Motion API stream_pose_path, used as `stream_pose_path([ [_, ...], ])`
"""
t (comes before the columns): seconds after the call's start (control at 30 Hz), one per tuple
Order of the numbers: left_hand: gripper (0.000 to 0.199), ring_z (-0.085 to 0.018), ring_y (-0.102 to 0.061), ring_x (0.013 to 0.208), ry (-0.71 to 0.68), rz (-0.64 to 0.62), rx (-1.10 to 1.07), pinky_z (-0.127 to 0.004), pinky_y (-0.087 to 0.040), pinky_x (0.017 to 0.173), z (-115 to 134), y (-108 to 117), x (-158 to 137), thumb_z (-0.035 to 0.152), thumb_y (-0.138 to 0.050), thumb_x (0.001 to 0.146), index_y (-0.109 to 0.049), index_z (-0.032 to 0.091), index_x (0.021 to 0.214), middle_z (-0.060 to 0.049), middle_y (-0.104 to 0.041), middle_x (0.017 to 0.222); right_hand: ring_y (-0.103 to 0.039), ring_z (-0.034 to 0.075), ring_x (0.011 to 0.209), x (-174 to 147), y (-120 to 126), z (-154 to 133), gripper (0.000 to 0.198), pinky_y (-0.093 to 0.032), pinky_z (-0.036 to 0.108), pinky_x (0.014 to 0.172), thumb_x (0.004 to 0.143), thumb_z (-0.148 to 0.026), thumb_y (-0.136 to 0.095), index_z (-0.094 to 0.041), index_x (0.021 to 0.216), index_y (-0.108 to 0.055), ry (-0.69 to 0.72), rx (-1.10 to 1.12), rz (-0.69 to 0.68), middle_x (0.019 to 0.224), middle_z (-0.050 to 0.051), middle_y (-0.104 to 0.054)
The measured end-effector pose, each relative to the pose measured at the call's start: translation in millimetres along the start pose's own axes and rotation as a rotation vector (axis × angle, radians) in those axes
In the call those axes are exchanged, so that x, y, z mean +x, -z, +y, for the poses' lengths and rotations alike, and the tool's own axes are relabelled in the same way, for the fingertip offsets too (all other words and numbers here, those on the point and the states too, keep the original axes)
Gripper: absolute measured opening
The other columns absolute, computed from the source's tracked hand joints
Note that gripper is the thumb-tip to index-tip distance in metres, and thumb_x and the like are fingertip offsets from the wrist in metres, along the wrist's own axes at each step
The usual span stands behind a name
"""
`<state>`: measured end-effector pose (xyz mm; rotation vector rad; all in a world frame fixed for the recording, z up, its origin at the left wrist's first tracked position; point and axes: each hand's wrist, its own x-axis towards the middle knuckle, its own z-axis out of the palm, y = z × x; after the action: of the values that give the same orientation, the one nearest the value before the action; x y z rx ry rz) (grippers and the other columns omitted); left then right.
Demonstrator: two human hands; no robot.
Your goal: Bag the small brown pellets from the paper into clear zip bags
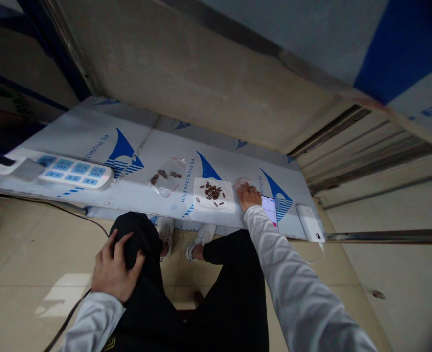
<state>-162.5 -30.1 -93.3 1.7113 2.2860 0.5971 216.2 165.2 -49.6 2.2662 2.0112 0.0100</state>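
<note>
My left hand (pixel 113 268) rests on my left knee, its fingers spread and nothing in them. On the film-covered board, my right hand (pixel 250 196) has its fingers bent down onto a small clear plastic bag (pixel 242 181), partly hidden under the fingertips. Just left of that hand lies a white square sheet (pixel 227 206) with a loose heap of dark brown capsule-like pieces (pixel 213 191). Farther left, another clear bag (pixel 165 185) has several similar brown pieces inside it. A lit phone (pixel 270 211) lies beside my right wrist, partly covered by the sleeve.
A white power strip (pixel 77 170) with blue sockets takes up the board's left end. At its right end is a white device (pixel 310 222) with a cable. The board (pixel 157 134) meets a wall behind. My shoes (pixel 202 239) stand at its front edge.
</note>
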Motion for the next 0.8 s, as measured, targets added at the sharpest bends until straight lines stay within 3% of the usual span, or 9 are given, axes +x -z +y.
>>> stream_pose_path([
  [0.1, 0.052, -0.034, -0.043, 0.125, 0.010, 0.012, 0.003, -0.049, -0.038, 0.102, 0.0, -0.6, 0.4, 0.041, -0.053, 0.079, -0.049, 0.020, 0.126, -0.013, -0.035, 0.144, -0.043, 0.038, 0.120, -4.6, 14.0, -14.8, 0.048, -0.035, 0.055, 0.094, 0.096, -0.035, -0.031, -0.007, 0.127, -0.053, -0.071, 0.029, 0.116, 0.133, 0.024, -0.050],
  [0.17, 0.052, -0.035, -0.044, 0.123, 0.014, 0.008, 0.030, -0.049, -0.040, 0.100, -0.8, -1.5, 1.1, 0.042, -0.053, 0.079, -0.050, 0.020, 0.126, -0.013, -0.035, 0.144, -0.046, 0.037, 0.115, -8.2, 21.1, -42.4, 0.045, -0.037, 0.053, 0.090, 0.094, -0.032, -0.034, -0.006, 0.125, -0.054, -0.044, 0.124, 0.185, 0.125, 0.025, -0.054],
  [0.27, 0.053, -0.036, -0.042, 0.124, 0.003, -0.001, 0.053, -0.049, -0.041, 0.098, -2.2, -2.1, 1.5, 0.042, -0.053, 0.079, -0.051, 0.018, 0.126, -0.015, -0.034, 0.144, -0.052, 0.027, 0.106, -14.1, 24.6, -111.6, 0.033, -0.040, 0.041, 0.091, 0.093, -0.026, -0.040, -0.015, 0.113, -0.065, 0.159, 0.273, 0.174, 0.110, 0.015, -0.063],
  [0.33, 0.052, -0.035, -0.042, 0.125, -0.010, 0.006, 0.038, -0.048, -0.040, 0.099, -2.7, -1.7, 0.9, 0.040, -0.054, 0.079, -0.050, 0.018, 0.126, -0.015, -0.034, 0.144, -0.053, 0.022, 0.103, -18.4, 22.7, -164.2, 0.029, -0.039, 0.033, 0.091, 0.093, -0.031, -0.045, -0.021, 0.108, -0.067, 0.294, 0.316, 0.142, 0.107, 0.009, -0.065],
  [0.47, 0.051, -0.034, -0.042, 0.125, -0.033, 0.036, 0.009, -0.047, -0.039, 0.101, -3.5, 0.2, -0.2, 0.037, -0.056, 0.078, -0.051, 0.018, 0.125, -0.015, -0.036, 0.143, -0.048, 0.026, 0.111, -30.4, 13.4, -235.0, 0.033, -0.039, 0.036, 0.089, 0.086, -0.046, -0.058, -0.023, 0.107, -0.068, 0.511, 0.350, 0.067, 0.117, 0.009, -0.063],
  [0.6, 0.051, -0.034, -0.043, 0.125, -0.042, 0.030, 0.010, -0.047, -0.041, 0.099, -5.1, 1.3, 1.1, 0.037, -0.057, 0.077, -0.051, 0.019, 0.125, -0.015, -0.037, 0.142, -0.048, 0.026, 0.113, -44.0, 1.3, -242.0, 0.021, -0.036, 0.040, 0.092, 0.087, -0.036, -0.059, -0.022, 0.097, -0.071, 0.550, 0.387, -0.012, 0.116, 0.009, -0.064],
  [0.8, 0.049, -0.035, -0.045, 0.122, -0.017, 0.013, 0.027, -0.048, -0.043, 0.095, -4.4, 2.2, 1.9, 0.038, -0.055, 0.079, -0.052, 0.018, 0.124, -0.016, -0.038, 0.142, -0.056, 0.022, 0.102, -55.7, 5.4, -228.5, 0.018, -0.037, 0.036, 0.092, 0.087, -0.021, -0.054, -0.018, 0.080, -0.071, 0.439, 0.578, -0.010, 0.093, 0.010, -0.071],
])
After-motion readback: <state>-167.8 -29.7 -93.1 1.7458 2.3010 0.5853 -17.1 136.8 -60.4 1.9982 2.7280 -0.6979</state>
